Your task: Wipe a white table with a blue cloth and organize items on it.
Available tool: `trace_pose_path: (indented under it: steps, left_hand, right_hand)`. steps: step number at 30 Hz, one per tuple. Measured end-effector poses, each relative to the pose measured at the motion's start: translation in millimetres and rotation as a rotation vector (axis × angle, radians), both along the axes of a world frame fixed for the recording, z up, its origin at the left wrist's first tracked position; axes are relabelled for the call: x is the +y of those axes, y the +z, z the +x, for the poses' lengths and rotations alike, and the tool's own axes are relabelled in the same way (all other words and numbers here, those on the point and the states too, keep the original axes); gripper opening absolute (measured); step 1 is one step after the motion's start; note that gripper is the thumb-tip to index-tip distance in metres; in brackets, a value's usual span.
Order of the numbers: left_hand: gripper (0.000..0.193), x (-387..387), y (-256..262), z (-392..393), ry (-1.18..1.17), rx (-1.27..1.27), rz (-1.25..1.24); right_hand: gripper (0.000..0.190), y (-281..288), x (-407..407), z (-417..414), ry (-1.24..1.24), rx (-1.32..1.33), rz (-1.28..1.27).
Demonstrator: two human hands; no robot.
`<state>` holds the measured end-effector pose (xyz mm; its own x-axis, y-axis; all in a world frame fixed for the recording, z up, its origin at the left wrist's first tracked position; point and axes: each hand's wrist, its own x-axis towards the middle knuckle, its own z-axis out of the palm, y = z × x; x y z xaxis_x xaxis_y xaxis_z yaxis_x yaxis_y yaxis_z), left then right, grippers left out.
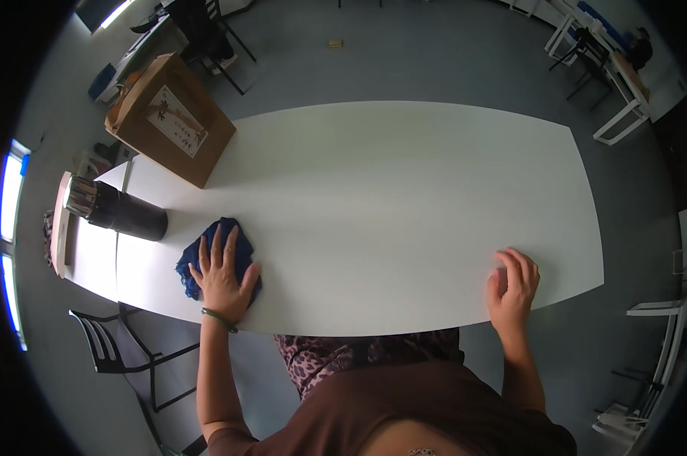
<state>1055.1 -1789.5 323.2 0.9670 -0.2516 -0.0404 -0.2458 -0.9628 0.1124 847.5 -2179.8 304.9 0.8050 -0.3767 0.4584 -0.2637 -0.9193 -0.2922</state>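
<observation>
A dark blue cloth (242, 242) lies bunched on the left part of the white tabletop (400, 199). My left hand (223, 282) rests flat on the cloth, palm down with the fingers spread, and a green bangle circles the wrist. Part of the cloth is hidden under the palm. Over the right front of the tabletop is my right hand (514, 288). Its fingers curl loosely, thumb apart from them, and I see nothing in it. Whether its fingertips touch the surface I cannot tell.
A dark cylindrical container (129, 214) stands left of the cloth. Behind it is a brown paper bag (172, 119) with a printed label. A black chair (101, 345) stands at the lower left. Other people sit at far desks; a small yellowish block (335, 43) lies on the floor.
</observation>
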Motion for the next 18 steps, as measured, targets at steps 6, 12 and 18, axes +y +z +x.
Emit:
trace_pose_path:
  steps: [6, 12, 18]
  left_hand:
    - [0.072, -92, 9, -66, -0.364, 0.017, -0.079]
    - [0.068, -129, 13, -91, -0.572, 0.082, -0.505]
    - [0.034, -64, 14, -62, -0.093, -0.388, -0.907]
  right_hand:
    - [0.032, -3, -3, 1, -0.012, -0.005, -0.024]
    - [0.035, 35, 42, 36, 0.303, 0.026, 0.061]
    - [0.059, 46, 122, 78, 0.766, 0.142, 0.077]
